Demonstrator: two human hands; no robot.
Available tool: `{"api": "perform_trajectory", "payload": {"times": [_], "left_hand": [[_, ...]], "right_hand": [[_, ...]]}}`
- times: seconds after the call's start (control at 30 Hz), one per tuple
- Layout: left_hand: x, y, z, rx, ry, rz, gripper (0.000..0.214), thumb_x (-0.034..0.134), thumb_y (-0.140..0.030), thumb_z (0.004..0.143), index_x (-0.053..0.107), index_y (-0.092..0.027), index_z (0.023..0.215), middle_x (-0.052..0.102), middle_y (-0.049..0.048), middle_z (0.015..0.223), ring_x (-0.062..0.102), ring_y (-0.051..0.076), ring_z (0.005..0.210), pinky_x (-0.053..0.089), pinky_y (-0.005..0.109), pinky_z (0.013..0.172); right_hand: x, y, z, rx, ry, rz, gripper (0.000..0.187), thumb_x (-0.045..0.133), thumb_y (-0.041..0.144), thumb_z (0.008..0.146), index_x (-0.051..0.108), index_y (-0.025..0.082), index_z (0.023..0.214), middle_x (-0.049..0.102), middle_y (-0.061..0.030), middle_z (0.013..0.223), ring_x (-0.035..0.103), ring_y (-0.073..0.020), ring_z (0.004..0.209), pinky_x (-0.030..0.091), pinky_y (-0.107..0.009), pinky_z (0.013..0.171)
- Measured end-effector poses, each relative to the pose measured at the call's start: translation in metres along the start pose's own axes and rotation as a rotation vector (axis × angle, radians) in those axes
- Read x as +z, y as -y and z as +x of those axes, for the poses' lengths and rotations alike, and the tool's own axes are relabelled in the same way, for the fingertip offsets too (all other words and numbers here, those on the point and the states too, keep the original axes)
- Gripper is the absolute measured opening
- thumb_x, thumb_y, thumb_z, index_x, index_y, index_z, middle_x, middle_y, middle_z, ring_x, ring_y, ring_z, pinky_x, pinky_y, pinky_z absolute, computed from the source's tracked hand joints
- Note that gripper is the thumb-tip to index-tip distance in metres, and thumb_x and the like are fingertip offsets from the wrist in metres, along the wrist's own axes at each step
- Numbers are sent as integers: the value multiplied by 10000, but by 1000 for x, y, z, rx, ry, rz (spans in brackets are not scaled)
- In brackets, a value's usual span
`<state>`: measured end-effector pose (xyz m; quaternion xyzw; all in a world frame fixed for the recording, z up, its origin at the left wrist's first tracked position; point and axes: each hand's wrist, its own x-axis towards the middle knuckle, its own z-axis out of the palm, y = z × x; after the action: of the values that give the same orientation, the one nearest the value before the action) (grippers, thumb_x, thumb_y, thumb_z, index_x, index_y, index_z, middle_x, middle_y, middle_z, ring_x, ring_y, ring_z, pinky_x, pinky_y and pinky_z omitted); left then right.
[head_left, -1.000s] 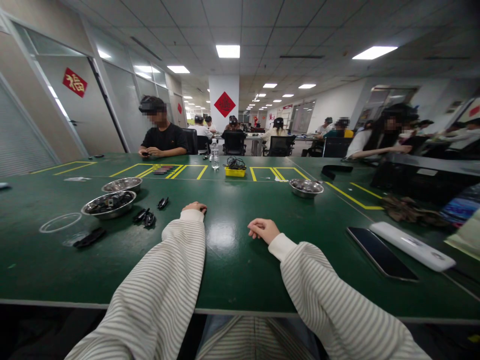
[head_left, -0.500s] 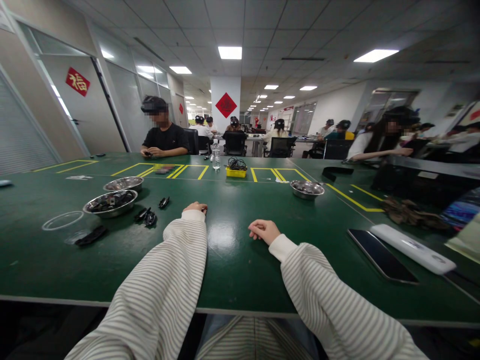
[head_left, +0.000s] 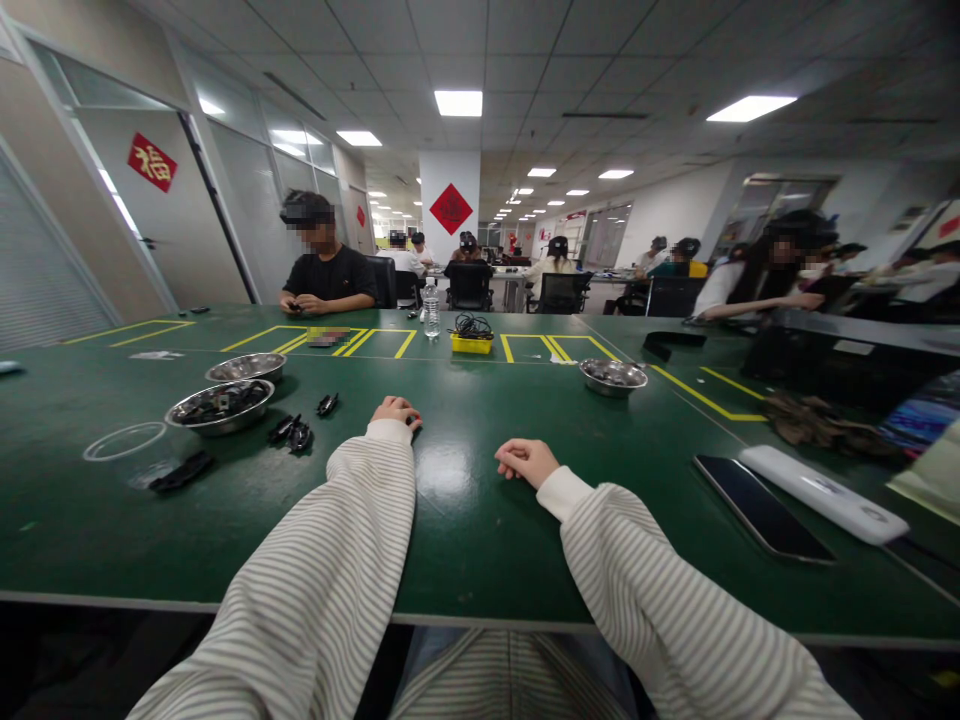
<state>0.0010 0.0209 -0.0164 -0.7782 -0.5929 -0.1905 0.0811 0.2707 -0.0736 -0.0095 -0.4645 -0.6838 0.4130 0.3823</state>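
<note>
My left hand (head_left: 397, 411) rests palm down on the green table (head_left: 465, 500), its fingers a little apart and nothing seen in it. To its left lie several small black plastic parts (head_left: 300, 436), with another black part (head_left: 327, 404) closer to the hand. My right hand (head_left: 528, 461) lies on its side on the tabletop. Its fingers are loosely curled together, and no object shows in them. Both hands are apart from each other and touch only the table.
Left stand a steel bowl of black parts (head_left: 222, 410), a second steel bowl (head_left: 246, 368) and a clear plastic cup (head_left: 129, 455). Another bowl (head_left: 613, 378) is at right, beyond a phone (head_left: 761, 508) and white device (head_left: 823, 496). A bottle (head_left: 431, 310) stands ahead; a person (head_left: 326, 270) sits opposite.
My left hand has turned and its fingers have spread slightly on the table. My right hand has stayed in place. The view has shifted very slightly.
</note>
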Motion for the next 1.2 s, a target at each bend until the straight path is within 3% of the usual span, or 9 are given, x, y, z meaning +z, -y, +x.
{"api": "perform_trajectory", "payload": {"times": [0.2, 0.53, 0.7, 0.83, 1.0, 1.13, 1.2], "left_hand": [[3, -11, 2, 133, -29, -79, 169, 531, -342, 657, 624, -236, 750, 577, 19, 817, 396, 167, 902, 341, 279, 787], [1, -114, -28, 525, -46, -378, 177, 557, -367, 630, 619, -211, 688, 581, 18, 646, 437, 150, 767, 374, 280, 720], [5, -130, -37, 631, 14, -367, 213, 557, -413, 621, 616, -226, 704, 570, 16, 651, 432, 144, 754, 367, 269, 699], [-9, -117, -31, 477, 5, -230, 357, 520, -532, 590, 615, -224, 744, 565, 37, 715, 426, 173, 793, 352, 293, 672], [-24, -65, -17, 34, -70, 25, 344, 471, -462, 668, 576, -214, 882, 512, 64, 962, 354, 225, 956, 316, 339, 758], [-14, -19, -8, -239, 44, 112, 364, 509, -357, 651, 518, -252, 999, 440, 41, 1104, 325, 235, 1018, 329, 317, 784], [-7, -5, -4, -286, 107, 108, 347, 475, -349, 676, 509, -270, 1012, 476, 30, 1064, 381, 210, 971, 343, 293, 775]], "right_hand": [[0, 0, 0, 13, 4, -5, 215, 530, 333, 637, 550, 120, 659, 586, -23, 531, 500, -67, 411, 365, -165, 387], [-3, 0, 1, -51, -95, -48, 197, 508, 321, 643, 558, 131, 654, 547, 2, 473, 459, -66, 371, 367, -181, 386], [-3, -1, 2, -98, -148, -188, 198, 493, 315, 652, 581, 137, 650, 530, 11, 448, 474, -81, 410, 374, -191, 429], [-1, -2, 0, -146, -105, -412, 183, 502, 294, 654, 609, 150, 692, 541, 13, 466, 456, -74, 425, 352, -187, 458], [-1, -6, -1, -192, 15, -517, 190, 514, 301, 656, 626, 168, 732, 558, 11, 505, 442, -68, 432, 329, -182, 462], [-3, -6, -2, -231, 35, -534, 176, 525, 305, 652, 642, 173, 660, 576, -6, 552, 460, -78, 477, 333, -184, 480], [-3, -6, -1, -233, 33, -548, 176, 521, 300, 658, 645, 176, 652, 581, -10, 566, 466, -82, 490, 335, -186, 487]]}}
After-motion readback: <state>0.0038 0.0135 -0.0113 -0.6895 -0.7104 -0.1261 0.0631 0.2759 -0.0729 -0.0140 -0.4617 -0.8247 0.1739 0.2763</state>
